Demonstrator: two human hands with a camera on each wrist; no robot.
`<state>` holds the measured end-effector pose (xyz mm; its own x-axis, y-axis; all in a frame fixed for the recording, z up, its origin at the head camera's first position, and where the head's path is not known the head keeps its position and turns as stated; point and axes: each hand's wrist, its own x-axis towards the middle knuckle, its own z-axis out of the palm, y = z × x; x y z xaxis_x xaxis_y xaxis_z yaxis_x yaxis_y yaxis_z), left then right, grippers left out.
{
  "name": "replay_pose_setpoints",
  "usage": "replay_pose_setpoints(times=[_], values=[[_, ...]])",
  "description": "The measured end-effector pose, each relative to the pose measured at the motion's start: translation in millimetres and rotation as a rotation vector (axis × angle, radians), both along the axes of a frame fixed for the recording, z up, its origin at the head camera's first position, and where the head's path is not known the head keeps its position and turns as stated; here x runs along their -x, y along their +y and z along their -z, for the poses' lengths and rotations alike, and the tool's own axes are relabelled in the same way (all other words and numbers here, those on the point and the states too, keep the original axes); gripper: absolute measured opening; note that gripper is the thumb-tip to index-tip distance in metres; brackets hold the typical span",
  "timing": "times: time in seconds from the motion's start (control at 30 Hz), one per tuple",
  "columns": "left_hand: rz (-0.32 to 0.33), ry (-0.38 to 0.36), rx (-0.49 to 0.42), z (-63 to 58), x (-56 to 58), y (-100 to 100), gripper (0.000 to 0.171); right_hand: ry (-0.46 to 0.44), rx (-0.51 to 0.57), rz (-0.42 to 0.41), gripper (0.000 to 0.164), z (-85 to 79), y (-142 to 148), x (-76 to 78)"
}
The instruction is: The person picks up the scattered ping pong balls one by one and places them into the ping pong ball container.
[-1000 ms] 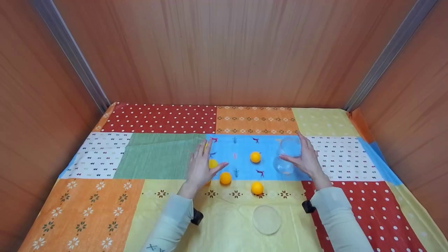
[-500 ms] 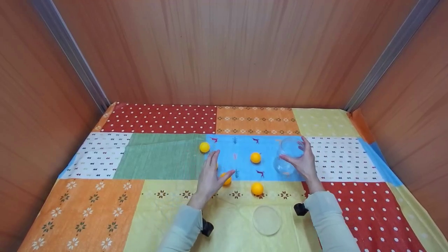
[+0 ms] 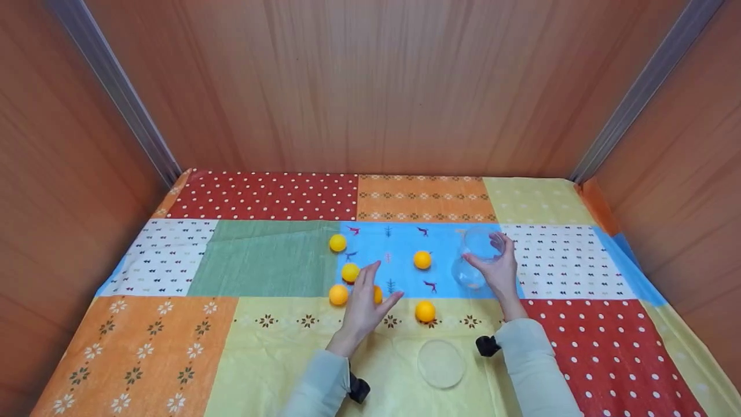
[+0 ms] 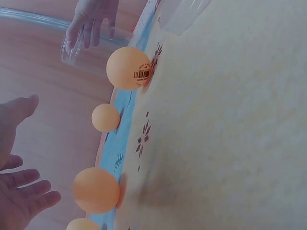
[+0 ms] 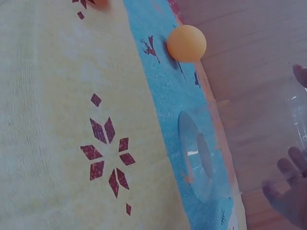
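Six orange balls [image 3: 425, 311] lie loose on the patchwork cloth [image 3: 278, 359], and I see none inside the clear jar [image 3: 466, 273] standing upright on the blue patch, so I judge the filling not yet begun, with all six left outside. On my feed the right hand [image 3: 501, 277] has thumb and fingers curved round the jar's upper part, while the left hand [image 3: 363, 307] holds nothing, fingers extended and thumb spread wide, just beside one ball. I count the clear disc [image 3: 441, 364], lying flat well apart from the jar, as unused too.

Balls [image 3: 422, 260] on cloth [image 3: 272, 359], left of jar [image 3: 470, 274]; disc [image 3: 441, 364] before both.
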<state>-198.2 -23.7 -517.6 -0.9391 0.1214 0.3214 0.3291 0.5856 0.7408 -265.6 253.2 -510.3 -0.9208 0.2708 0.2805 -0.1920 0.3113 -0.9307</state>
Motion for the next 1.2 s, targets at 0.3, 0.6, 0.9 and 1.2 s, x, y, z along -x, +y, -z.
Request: replay_pose_setpoints(times=[0.3,0.6,0.9,1.2], values=[[0.07,-0.057,-0.087,4.3,-6.2,14,0.07,0.052,0.087,0.013,0.078,6.8,-5,1.1],[0.122,-0.042,-0.048,5.9,-11.0,27,0.068,0.092,0.138,0.005,0.075,-5.4,-16,-9.7],[0.19,0.013,-0.012,14.7,-15.3,42,0.064,0.129,0.202,0.013,0.077,2.4,-14,-6.6],[0.236,-0.031,0.069,25.4,-13.8,54,0.062,0.118,0.217,0.016,0.078,6.3,-14,-4.8]])
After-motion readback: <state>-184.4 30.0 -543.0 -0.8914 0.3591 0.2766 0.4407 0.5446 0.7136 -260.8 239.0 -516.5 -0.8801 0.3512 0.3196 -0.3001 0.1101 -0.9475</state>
